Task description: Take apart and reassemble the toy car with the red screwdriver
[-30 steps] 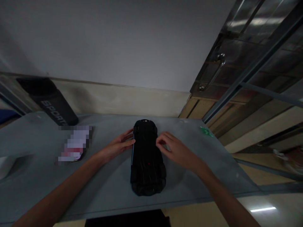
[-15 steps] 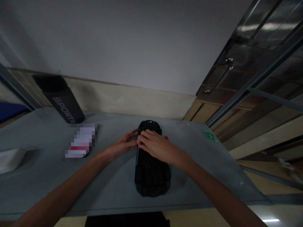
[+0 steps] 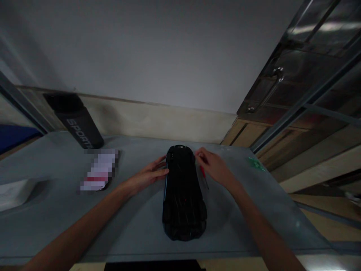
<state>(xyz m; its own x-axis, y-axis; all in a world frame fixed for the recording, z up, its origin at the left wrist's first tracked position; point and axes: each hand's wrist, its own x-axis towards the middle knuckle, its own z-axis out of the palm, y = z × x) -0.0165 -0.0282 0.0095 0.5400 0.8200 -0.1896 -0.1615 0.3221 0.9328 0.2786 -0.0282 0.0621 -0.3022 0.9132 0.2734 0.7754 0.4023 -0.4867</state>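
- Moved: right hand (image 3: 211, 163), from over the toy car (image 3: 183, 184) to its far right side; underside now uncovered, suggesting a pause in work there.
- Left hand (image 3: 149, 175): in place, fingers loosely spread against the left edge, probably steadying.
- Toy car: underside up on desk (image 3: 135, 226), between both hands.
- Right of it: fingertips curled together near a red-handled tool (image 3: 202, 171); cannot tell whether gripped.
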